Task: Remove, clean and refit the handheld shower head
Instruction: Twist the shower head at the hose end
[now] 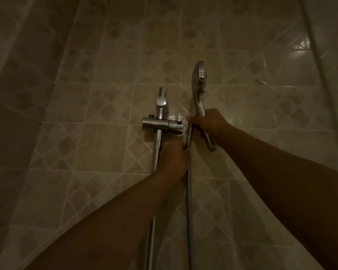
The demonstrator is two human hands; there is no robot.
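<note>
A chrome handheld shower head (199, 82) stands upright to the right of the wall bracket, its spray face turned right. My right hand (211, 125) grips its handle, whose threaded lower end (212, 148) sticks out bare below my fingers. The metal hose (189, 191) hangs down the wall, apart from the handle. My left hand (173, 158) holds the hose near its top end, and the hose tip reaches up to my right hand's fingers. The chrome holder bracket (162, 123) on the slide rail (156, 152) holds nothing.
Beige patterned wall tiles (105, 94) fill the view in dim light. A pale shower curtain (12, 55) hangs at the left. A thin rail or cord (316, 55) runs diagonally at the far right. A round knob (161, 101) sits on the rail above the bracket.
</note>
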